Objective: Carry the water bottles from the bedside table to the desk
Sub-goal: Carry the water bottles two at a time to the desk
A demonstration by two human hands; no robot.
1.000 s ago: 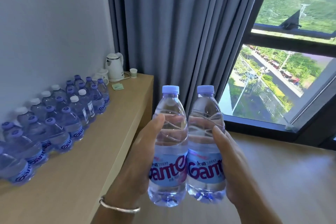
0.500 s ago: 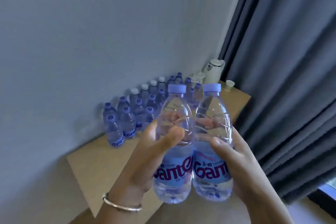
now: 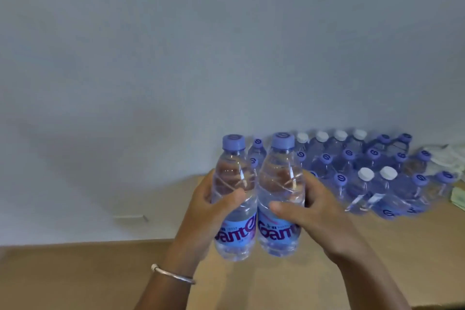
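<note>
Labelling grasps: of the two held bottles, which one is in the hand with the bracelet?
The left bottle. The left hand grips it, with the bracelet on that wrist; the right hand, bare-wristed, grips the right bottle.

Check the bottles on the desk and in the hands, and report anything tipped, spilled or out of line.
Nothing is spilled. The left hand and right hand each hold an upright capped bottle. In the cluster on the desk, two white-capped bottles in the front row seem to lean and break the rows; blur leaves that uncertain.
</note>
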